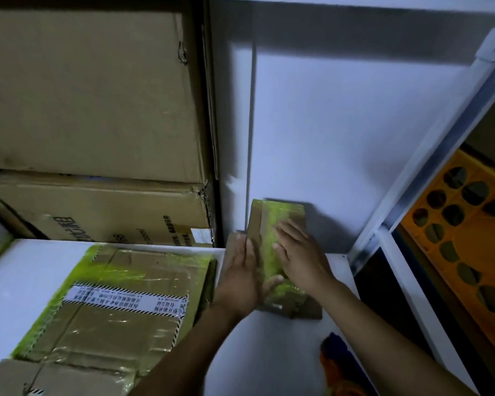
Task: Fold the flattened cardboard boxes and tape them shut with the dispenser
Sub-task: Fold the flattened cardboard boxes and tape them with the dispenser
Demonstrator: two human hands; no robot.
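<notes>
A small cardboard box (277,215) with yellow-green tape along its top lies on the white table (269,347), close to the back wall. My left hand (240,278) presses flat against the box's left side, fingers straight. My right hand (300,255) lies flat on the taped top, fingers spread. A blue and orange object (335,358), possibly the tape dispenser, sits blurred at the table's near right edge, apart from both hands.
A bundle of flattened boxes (117,304) wrapped in yellow-green tape, with a striped white label, lies on the left of the table. Large cartons (92,95) are stacked at the back left. A white shelf frame (429,155) and an orange crate (469,238) stand to the right.
</notes>
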